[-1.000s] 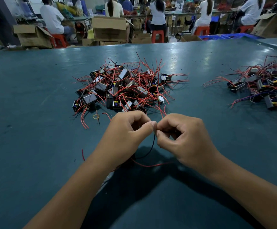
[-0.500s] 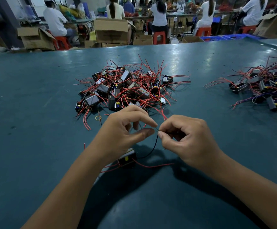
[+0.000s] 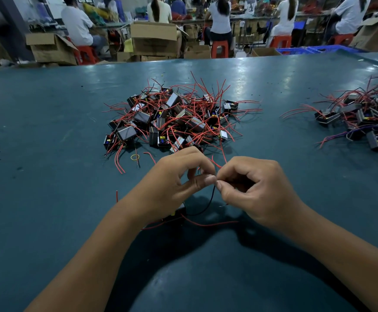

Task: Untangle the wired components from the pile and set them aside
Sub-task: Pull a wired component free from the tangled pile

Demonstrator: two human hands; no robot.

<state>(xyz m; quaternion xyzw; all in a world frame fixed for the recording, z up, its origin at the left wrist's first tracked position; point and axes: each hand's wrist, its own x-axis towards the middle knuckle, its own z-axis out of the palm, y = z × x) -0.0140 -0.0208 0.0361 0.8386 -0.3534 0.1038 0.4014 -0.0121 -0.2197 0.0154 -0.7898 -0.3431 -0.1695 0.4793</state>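
Observation:
A tangled pile (image 3: 174, 118) of small black box components with red wires lies at the table's middle. Just in front of it my left hand (image 3: 172, 185) and my right hand (image 3: 253, 188) meet fingertip to fingertip. Both pinch the end of a thin black wire (image 3: 208, 203) that curves down to one component (image 3: 176, 213), mostly hidden under my left wrist. Its red wire (image 3: 208, 224) trails on the table below my hands. A second heap of components (image 3: 368, 118) lies at the right edge.
The teal table (image 3: 48, 199) stretches wide around the piles. A small yellow ring (image 3: 135, 157) and loose red wire bits lie left of my hands. Beyond the far edge stand cardboard boxes (image 3: 154, 37), red stools and seated people.
My left thumb and forefinger have closed again onto the black wire beside my right fingertips. The view has tilted slightly, so the piles sit lower in frame.

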